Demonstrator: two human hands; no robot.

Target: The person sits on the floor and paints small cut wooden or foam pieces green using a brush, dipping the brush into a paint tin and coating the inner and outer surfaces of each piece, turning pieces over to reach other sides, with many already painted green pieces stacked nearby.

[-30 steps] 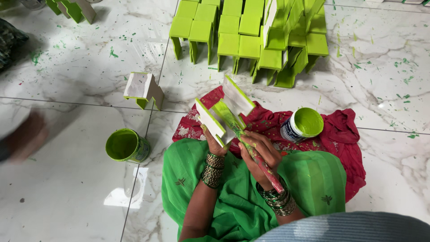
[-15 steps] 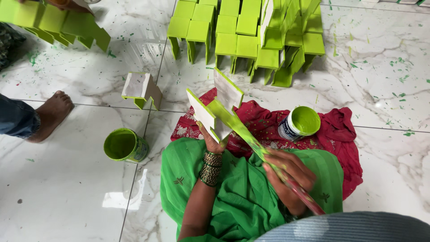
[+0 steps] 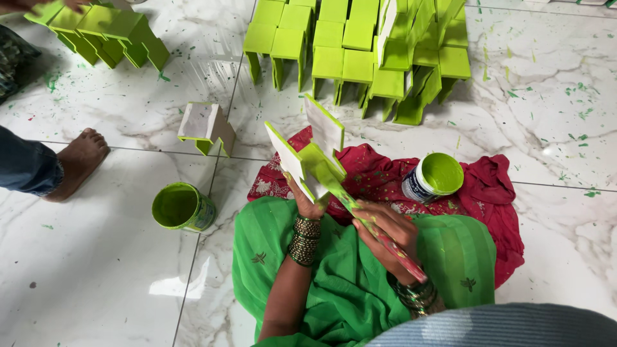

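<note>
While the left hand grips the small stool, the right hand, holding the brush, has drawn back, stroke finished.

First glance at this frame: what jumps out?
Bright green everywhere: a cluster of painted wooden pieces stands at top centre on the marble floor. At centre, the left hand holds up a small half-painted stand while the right hand works a paint-smeared brush on it. An open paint can sits on the red cloth, right.
</note>
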